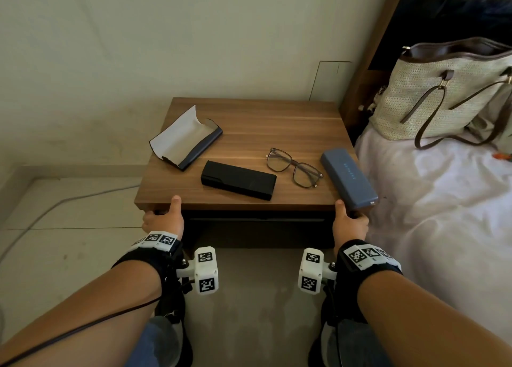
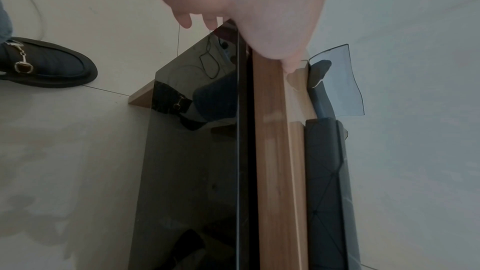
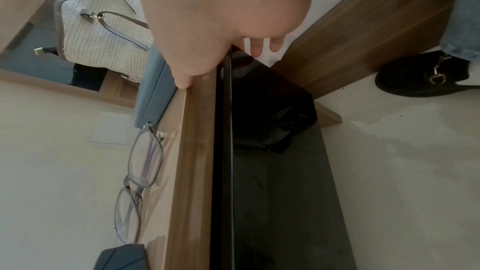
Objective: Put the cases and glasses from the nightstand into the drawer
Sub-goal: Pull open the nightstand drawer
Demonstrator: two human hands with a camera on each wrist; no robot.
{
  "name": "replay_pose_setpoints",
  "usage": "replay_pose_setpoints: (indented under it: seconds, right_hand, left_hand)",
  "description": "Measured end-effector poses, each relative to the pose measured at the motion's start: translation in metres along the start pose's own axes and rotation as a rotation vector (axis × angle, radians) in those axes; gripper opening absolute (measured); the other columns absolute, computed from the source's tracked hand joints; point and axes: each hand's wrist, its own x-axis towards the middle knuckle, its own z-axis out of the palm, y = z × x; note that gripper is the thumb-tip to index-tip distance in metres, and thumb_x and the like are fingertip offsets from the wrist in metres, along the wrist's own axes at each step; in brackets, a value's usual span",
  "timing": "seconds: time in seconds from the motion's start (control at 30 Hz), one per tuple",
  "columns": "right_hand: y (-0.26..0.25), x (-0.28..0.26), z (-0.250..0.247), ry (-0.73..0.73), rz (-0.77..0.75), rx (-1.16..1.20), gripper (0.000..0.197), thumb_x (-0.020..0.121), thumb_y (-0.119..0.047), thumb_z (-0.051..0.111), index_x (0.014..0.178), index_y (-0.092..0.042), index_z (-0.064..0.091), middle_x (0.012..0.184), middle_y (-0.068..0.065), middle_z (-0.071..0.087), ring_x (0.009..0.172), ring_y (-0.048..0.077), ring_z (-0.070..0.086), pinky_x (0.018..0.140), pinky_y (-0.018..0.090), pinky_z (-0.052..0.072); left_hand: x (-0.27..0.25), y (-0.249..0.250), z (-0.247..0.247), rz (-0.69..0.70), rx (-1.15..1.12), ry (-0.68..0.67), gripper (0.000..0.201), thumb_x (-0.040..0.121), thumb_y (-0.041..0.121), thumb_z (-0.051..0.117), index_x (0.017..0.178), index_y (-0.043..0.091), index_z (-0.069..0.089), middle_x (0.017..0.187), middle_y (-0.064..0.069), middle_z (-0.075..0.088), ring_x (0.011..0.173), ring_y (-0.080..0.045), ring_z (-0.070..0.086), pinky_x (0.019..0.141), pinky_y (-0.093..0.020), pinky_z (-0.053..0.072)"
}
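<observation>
Soft, even daylight; room fairly dim, no hard shadows. Head view sharp at centre, bowed at the edges. Wrist views duller and cooler. Both palms blurred, too close to the lens. Glossy drawer front (image 2: 197, 151) mirrors a shoe (image 2: 46, 63). Faint sheen on nightstand (image 1: 249, 122).

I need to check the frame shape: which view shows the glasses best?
The head view: the glasses lie whole on the nightstand, between the black case and the blue case. The right wrist view shows them edge-on; the left wrist view doesn't show them.
</observation>
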Motion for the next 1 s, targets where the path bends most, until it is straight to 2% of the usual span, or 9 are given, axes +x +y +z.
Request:
replay_pose_setpoints:
  seconds: [0.17,0.37,0.5,0.63,0.7,0.77,0.83,0.9,1.0]
  right_hand:
    - [0.004,-0.004,-0.005,-0.015,-0.005,-0.008,0.075,0.081,-0.052,0.060,0.138,-0.008,0.041,0.138,0.016,0.049,0.127,0.038,0.047,0.109,0.049,0.038]
    - [0.011,-0.010,-0.014,-0.060,-0.007,-0.046,0.073,0.083,-0.052,0.053,0.141,-0.011,0.039,0.141,0.015,0.048,0.129,0.037,0.045,0.110,0.049,0.036]
    - [0.013,-0.016,-0.023,-0.062,-0.008,-0.081,0.070,0.087,-0.049,0.051,0.143,-0.010,0.036,0.143,0.016,0.045,0.131,0.038,0.043,0.111,0.048,0.034]
    - [0.008,-0.030,-0.028,-0.013,-0.081,-0.201,0.065,0.091,-0.046,0.048,0.145,-0.012,0.034,0.149,0.017,0.036,0.136,0.037,0.035,0.114,0.046,0.027]
    - [0.004,-0.039,-0.028,-0.008,-0.148,-0.265,0.059,0.091,-0.045,0.047,0.140,-0.013,0.040,0.147,0.015,0.038,0.135,0.035,0.037,0.112,0.047,0.029]
    - [0.001,-0.047,-0.027,-0.023,-0.192,-0.337,0.048,0.091,-0.045,0.046,0.129,-0.016,0.051,0.141,0.014,0.045,0.129,0.034,0.044,0.110,0.047,0.033]
    - [-0.001,-0.052,-0.022,-0.093,-0.225,-0.417,0.042,0.093,-0.045,0.041,0.120,-0.018,0.058,0.135,0.012,0.050,0.125,0.033,0.047,0.111,0.047,0.030]
    - [-0.002,-0.058,-0.016,-0.184,-0.266,-0.467,0.041,0.095,-0.045,0.036,0.117,-0.020,0.060,0.129,0.009,0.058,0.124,0.031,0.049,0.115,0.048,0.022]
    - [-0.002,-0.069,-0.011,-0.323,-0.326,-0.527,0.043,0.098,-0.044,0.031,0.123,-0.020,0.057,0.123,0.006,0.063,0.126,0.026,0.049,0.119,0.048,0.011]
  left_hand:
    - [0.001,-0.005,-0.003,-0.007,-0.024,-0.004,0.081,0.080,0.060,0.060,0.139,0.008,0.042,0.140,-0.016,0.048,0.128,-0.039,0.047,0.110,-0.048,0.034]
    - [0.003,-0.014,-0.013,-0.015,0.104,-0.030,0.075,0.086,0.060,0.050,0.144,0.015,0.036,0.145,-0.018,0.043,0.131,-0.041,0.043,0.110,-0.049,0.032]
    - [0.004,-0.021,-0.023,-0.043,0.203,-0.079,0.077,0.083,0.062,0.048,0.146,0.020,0.030,0.145,-0.021,0.041,0.129,-0.044,0.042,0.109,-0.052,0.033]
    - [-0.006,-0.022,-0.030,-0.046,0.222,-0.078,0.080,0.081,0.060,0.049,0.148,0.021,0.030,0.149,-0.020,0.036,0.133,-0.044,0.038,0.111,-0.052,0.030]
    - [-0.017,-0.018,-0.031,-0.003,0.203,-0.017,0.071,0.084,0.053,0.053,0.145,0.021,0.034,0.150,-0.016,0.032,0.134,-0.042,0.037,0.111,-0.052,0.030]
    - [-0.026,-0.013,-0.029,0.156,0.185,0.043,0.054,0.085,0.045,0.056,0.132,0.018,0.050,0.141,-0.016,0.044,0.127,-0.039,0.045,0.106,-0.049,0.035]
    - [-0.036,-0.007,-0.024,0.335,0.165,-0.026,0.039,0.089,0.042,0.053,0.117,0.016,0.060,0.124,-0.013,0.059,0.114,-0.035,0.054,0.098,-0.044,0.042]
    - [-0.048,-0.003,-0.018,0.434,0.132,-0.198,0.034,0.095,0.040,0.048,0.112,0.014,0.063,0.112,-0.007,0.064,0.101,-0.026,0.056,0.087,-0.036,0.042]
    - [-0.063,-0.001,-0.010,0.490,0.207,-0.439,0.039,0.099,0.041,0.040,0.116,0.016,0.065,0.115,-0.003,0.066,0.103,-0.019,0.056,0.084,-0.030,0.035]
